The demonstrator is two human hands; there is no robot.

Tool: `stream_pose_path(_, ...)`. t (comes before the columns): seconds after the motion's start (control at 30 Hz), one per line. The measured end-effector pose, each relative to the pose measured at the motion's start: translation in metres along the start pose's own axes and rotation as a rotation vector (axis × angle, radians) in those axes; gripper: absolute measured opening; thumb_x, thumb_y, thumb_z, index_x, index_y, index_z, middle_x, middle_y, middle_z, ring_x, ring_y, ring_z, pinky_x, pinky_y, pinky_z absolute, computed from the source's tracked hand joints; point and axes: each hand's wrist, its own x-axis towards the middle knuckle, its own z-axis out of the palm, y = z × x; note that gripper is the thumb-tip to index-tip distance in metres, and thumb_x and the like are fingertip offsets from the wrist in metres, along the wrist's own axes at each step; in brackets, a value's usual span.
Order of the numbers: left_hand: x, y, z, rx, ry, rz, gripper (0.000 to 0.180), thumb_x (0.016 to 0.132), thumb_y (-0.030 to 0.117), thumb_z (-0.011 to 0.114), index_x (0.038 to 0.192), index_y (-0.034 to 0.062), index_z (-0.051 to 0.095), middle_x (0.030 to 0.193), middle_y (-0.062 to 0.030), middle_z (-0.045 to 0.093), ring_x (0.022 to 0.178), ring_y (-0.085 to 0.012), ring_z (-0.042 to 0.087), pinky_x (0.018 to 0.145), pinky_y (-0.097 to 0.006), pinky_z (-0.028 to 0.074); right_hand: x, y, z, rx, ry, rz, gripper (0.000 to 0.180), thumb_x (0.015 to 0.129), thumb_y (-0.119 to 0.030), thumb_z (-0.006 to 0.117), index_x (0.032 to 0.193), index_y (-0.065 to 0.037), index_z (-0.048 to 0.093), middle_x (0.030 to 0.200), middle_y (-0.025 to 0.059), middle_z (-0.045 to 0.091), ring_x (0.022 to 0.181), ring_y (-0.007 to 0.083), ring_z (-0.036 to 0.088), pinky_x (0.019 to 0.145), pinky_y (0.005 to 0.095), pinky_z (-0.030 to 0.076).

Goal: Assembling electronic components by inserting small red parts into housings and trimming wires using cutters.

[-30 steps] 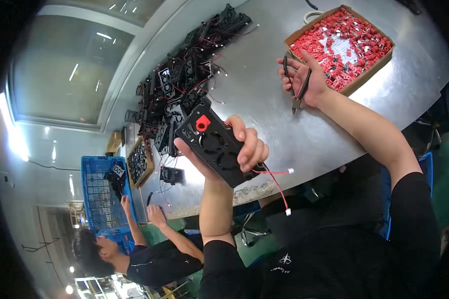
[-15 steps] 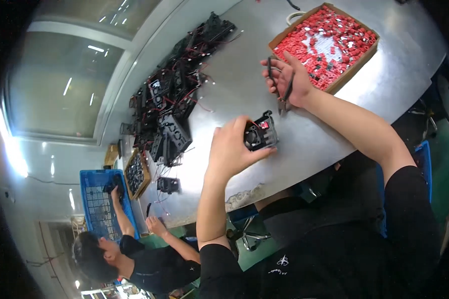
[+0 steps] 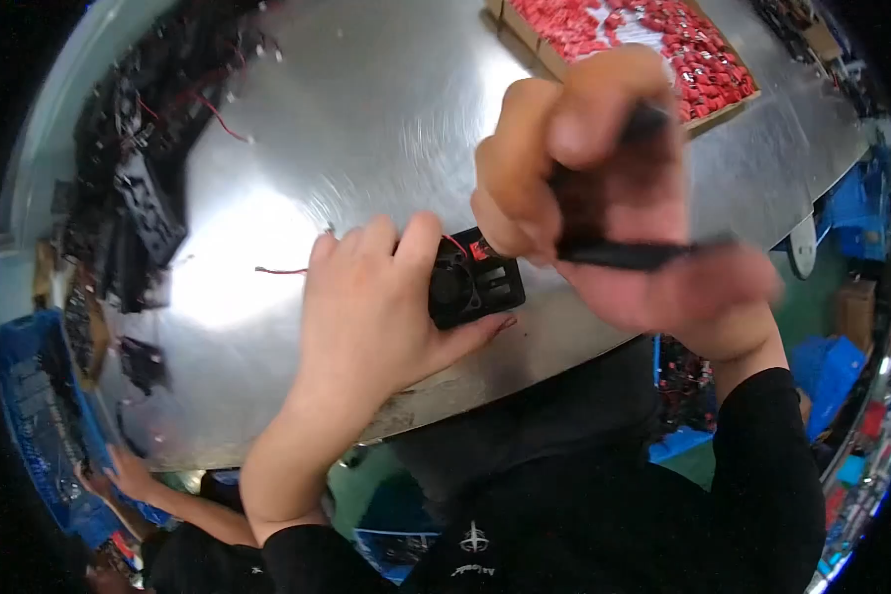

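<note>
My left hand [image 3: 366, 307] is wrapped round the side of a small black fan housing [image 3: 505, 287] on the metal table, fingers at its far side and thumb along its near edge. A small red connector [image 3: 481, 249] sits on the housing's far edge. My right hand [image 3: 634, 223], blurred by motion, is raised just right of the housing and curled round black-handled pliers [image 3: 624, 255]. The pliers' jaws are hidden behind the fingers, so I cannot tell whether they touch the connector. A red wire [image 3: 279, 270] sticks out left of my left hand.
A cardboard box [image 3: 525, 35] of red connectors stands at the far right of the metal table [image 3: 356, 129]. Black housings [image 3: 139, 198] with wires are piled on the left. Lower left, a co-worker's hand [image 3: 129, 475] is near a blue basket [image 3: 30, 426].
My right hand, with the pliers, has come from beside the box to the housing, closer to the camera. My left hand still holds the housing. The whole view has turned and shifted.
</note>
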Motion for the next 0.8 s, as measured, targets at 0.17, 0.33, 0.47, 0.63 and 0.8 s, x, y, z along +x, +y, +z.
stream_pose_path(0.17, -0.007, -0.007, 0.0, -0.08, -0.063, -0.051, 0.066, 0.063, 0.057, 0.091, 0.099, 0.011, 0.059, 0.084, -0.0091, 0.058, 0.077, -0.0315, 0.063, 0.077, -0.045, 0.041, -0.004, 0.01, 0.002, -0.035, -0.052, 0.155, 0.081, 0.088, -0.079, 0.063, 0.124, -0.008, 0.05, 0.088, 0.0052, 0.056, 0.066, 0.0113, 0.049, 0.059, 0.0261, 0.04)
stream_pose_path(0.33, -0.009, -0.002, -0.001, -0.023, -0.087, -0.103, 0.046, 0.061, 0.045, 0.093, 0.096, 0.023, 0.071, 0.097, -0.0044, 0.069, 0.093, -0.0303, 0.068, 0.078, -0.045, 0.046, -0.008, 0.008, 0.003, -0.09, -0.126, 0.19, 0.086, 0.084, -0.083, 0.063, 0.127, -0.01, 0.048, 0.09, 0.0067, 0.055, 0.067, 0.0131, 0.049, 0.059, 0.0278, 0.041)
stream_pose_path(0.47, -0.011, 0.003, 0.001, 0.028, -0.09, -0.124, 0.049, 0.064, 0.047, 0.092, 0.101, 0.0227, 0.07, 0.092, -0.0065, 0.061, 0.089, -0.0293, 0.063, 0.077, -0.043, 0.042, -0.008, 0.003, 0.004, -0.136, -0.178, 0.188, 0.091, 0.081, -0.086, 0.063, 0.13, -0.011, 0.046, 0.091, 0.0079, 0.054, 0.067, 0.0146, 0.048, 0.06, 0.0291, 0.041)
stream_pose_path(0.63, -0.013, 0.003, 0.001, 0.046, -0.086, -0.123, 0.052, 0.065, 0.049, 0.092, 0.103, 0.0229, 0.069, 0.092, -0.0065, 0.061, 0.088, -0.0297, 0.063, 0.078, -0.043, 0.042, -0.003, 0.0, 0.008, -0.181, -0.232, 0.177, 0.097, 0.077, -0.09, 0.062, 0.133, -0.013, 0.045, 0.093, 0.0094, 0.053, 0.068, 0.0165, 0.048, 0.061, 0.0308, 0.041)
stream_pose_path(0.8, -0.014, 0.001, 0.003, 0.03, -0.065, -0.114, 0.054, 0.065, 0.052, 0.091, 0.104, 0.0222, 0.068, 0.093, -0.0066, 0.061, 0.088, -0.0288, 0.063, 0.077, -0.044, 0.042, 0.007, -0.004, 0.012, -0.226, -0.275, 0.166, 0.102, 0.074, -0.093, 0.062, 0.135, -0.014, 0.043, 0.094, 0.0106, 0.053, 0.069, 0.018, 0.048, 0.062, 0.0321, 0.041)
